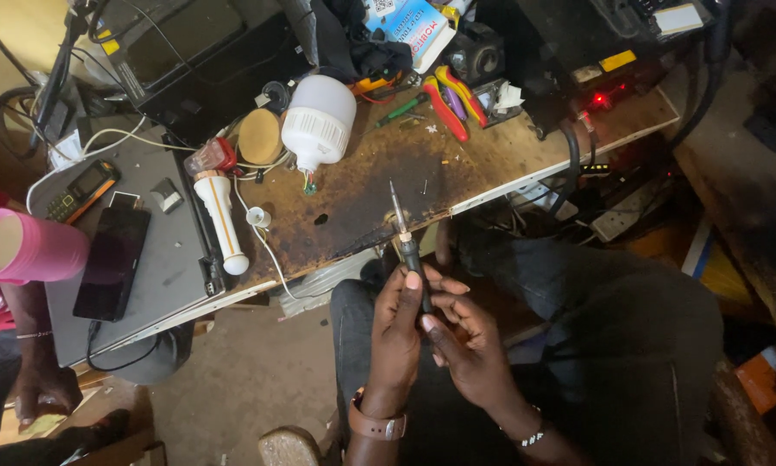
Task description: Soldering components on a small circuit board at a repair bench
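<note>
"Where was the soldering iron when you looked over?"

"Low in the middle of the frame, over the person's lap, just off the near edge of the workbench. Its metal tip pointed up toward the scorched board, and the dark handle ran down between both hands."

"Both hands on it?"

"Yes. The left hand was wrapped around the handle, thumb pressed up along it. The right hand was half curled, fingertips pinching the lower part of the handle from the other side. Neither was loose."

"What would you have told them?"

"To my eye the grip was sound: keep the fingers on the dark handle, well below the metal shaft, and hold the tip away from the trousers. I would also have minded the white cable hanging off the bench edge just left of the hands."

"What else was about?"

"A white LED bulb lay upper centre with short wires at its base, a white torch to its left, red-handled pliers to its right. A black phone sat on the grey panel at left, and someone else's pink cup was at the far left edge."
</note>
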